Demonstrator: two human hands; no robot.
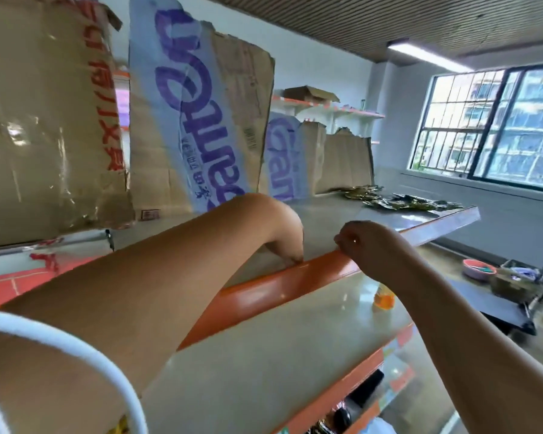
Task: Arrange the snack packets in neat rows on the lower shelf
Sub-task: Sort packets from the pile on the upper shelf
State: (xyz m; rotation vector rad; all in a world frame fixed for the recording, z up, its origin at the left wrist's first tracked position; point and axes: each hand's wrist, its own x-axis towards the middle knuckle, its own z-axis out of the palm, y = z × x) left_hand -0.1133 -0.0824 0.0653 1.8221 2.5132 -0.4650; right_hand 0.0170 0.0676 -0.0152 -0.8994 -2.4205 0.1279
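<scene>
Two hands meet at the orange rim (295, 283). The left hand (284, 245) bends down with its fingers mostly hidden; the right hand (365, 242) is curled. I cannot tell what either grasps. Blurred packets (411, 203) lie at two o'clock on the upper shelf (336, 214). Arms partly hide the lower shelf (279, 346).

Torn cardboard boxes (198, 120) upright; barred window (496, 126); pink basin (478, 269).

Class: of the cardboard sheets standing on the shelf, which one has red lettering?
The leftmost cardboard sheet; the tall middle sheet and smaller sheet beyond it carry purple lettering.
</scene>
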